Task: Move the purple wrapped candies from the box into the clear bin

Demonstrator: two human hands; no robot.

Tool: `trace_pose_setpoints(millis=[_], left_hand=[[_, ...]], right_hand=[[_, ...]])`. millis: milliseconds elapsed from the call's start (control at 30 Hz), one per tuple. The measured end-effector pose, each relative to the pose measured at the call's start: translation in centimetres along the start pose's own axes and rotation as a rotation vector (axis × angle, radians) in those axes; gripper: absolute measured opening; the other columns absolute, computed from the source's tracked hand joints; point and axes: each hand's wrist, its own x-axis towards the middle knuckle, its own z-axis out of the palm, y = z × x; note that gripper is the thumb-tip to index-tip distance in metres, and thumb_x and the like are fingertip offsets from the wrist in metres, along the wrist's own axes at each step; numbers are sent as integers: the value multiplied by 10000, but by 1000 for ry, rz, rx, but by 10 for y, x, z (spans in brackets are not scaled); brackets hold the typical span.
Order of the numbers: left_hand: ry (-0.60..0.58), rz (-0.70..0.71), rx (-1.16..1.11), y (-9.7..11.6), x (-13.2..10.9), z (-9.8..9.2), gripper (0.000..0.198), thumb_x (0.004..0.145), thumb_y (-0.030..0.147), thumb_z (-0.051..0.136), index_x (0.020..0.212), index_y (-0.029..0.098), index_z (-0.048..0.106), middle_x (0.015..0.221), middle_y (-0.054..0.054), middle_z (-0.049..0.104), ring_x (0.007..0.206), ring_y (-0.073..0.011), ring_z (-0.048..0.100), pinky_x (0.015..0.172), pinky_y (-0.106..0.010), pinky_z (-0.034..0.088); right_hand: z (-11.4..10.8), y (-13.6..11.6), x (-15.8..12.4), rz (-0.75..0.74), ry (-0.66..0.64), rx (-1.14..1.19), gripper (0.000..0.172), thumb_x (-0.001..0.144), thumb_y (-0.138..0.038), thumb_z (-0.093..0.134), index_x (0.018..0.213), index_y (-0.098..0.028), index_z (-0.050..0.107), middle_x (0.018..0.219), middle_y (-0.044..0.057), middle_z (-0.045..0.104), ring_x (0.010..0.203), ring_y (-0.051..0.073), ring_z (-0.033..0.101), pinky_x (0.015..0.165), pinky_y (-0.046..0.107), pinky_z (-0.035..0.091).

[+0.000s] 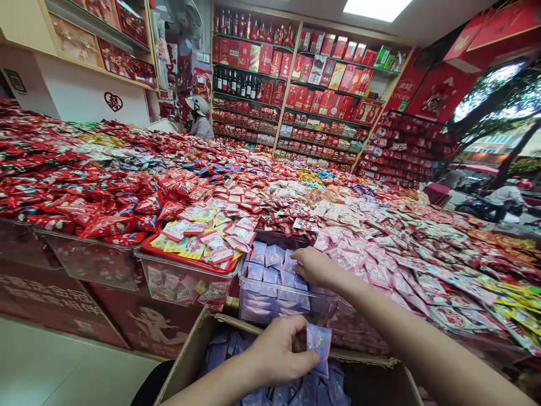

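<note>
My left hand [279, 349] pinches a lilac foil sachet [319, 343] just above an open cardboard box [186, 352]. That box is filled with loose purple and lilac sachets [304, 389]. My right hand [315, 267] reaches out farther and rests its fingers on lilac sachets [270, 265] heaped in a clear plastic bin [279, 298]. I cannot tell whether those fingers grip a sachet.
Clear bins line the front of a broad counter heaped with red, pink and multicoloured packets [338, 217]. A red tray [146, 245] holds pink and yellow sachets. Behind stand shelves of red boxes and bottles [287, 73], a helmeted person [198, 113], and a scooter [482, 206] outside.
</note>
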Motion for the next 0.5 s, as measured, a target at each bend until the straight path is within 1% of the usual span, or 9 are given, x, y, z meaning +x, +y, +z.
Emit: trace_pose_setpoints(millis=[100, 167, 233, 300, 400, 500], left_hand=[[-5, 29, 95, -6, -1, 0, 93, 647, 185, 529, 675, 172, 442, 544, 69, 367, 484, -68, 314, 407, -174, 220], [13, 47, 153, -9, -2, -1, 94, 640, 191, 540, 671, 174, 453, 543, 68, 389, 483, -67, 322, 398, -170, 211], [14, 55, 181, -10, -3, -2, 91, 638, 199, 544, 677, 176, 464, 543, 68, 410, 478, -66, 332, 391, -166, 207], [4, 57, 197, -10, -3, -2, 85, 639, 208, 543, 684, 174, 479, 540, 68, 421, 471, -65, 339, 386, -163, 207], [3, 62, 230, -10, -3, -3, 85, 638, 224, 547, 686, 169, 503, 541, 66, 427, 470, -65, 347, 386, -164, 204], [0, 70, 256, -9, -3, -4, 90, 643, 229, 548, 704, 168, 523, 553, 64, 437, 477, -66, 352, 388, -164, 210]], right_hand=[[8, -2, 36, 41, -137, -59, 214, 712, -186, 580, 899, -88, 623, 965, 158, 636, 903, 253, 583, 750, 329, 455], [16, -1, 48, 45, -219, -99, 227, 698, -207, 618, 894, -93, 613, 952, 130, 638, 877, 229, 590, 733, 347, 469], [23, 1, 55, 26, -275, -129, 229, 721, -248, 613, 906, -114, 597, 952, 82, 632, 874, 193, 585, 745, 360, 471], [27, 5, 60, -3, -297, -147, 208, 765, -264, 571, 919, -125, 585, 964, 62, 619, 888, 176, 576, 770, 368, 463], [29, 9, 65, -39, -301, -153, 191, 806, -253, 520, 937, -125, 575, 982, 65, 607, 919, 177, 563, 807, 378, 443], [28, 10, 67, -54, -319, -126, 192, 814, -256, 504, 933, -125, 578, 965, 66, 615, 899, 176, 573, 790, 376, 449]])
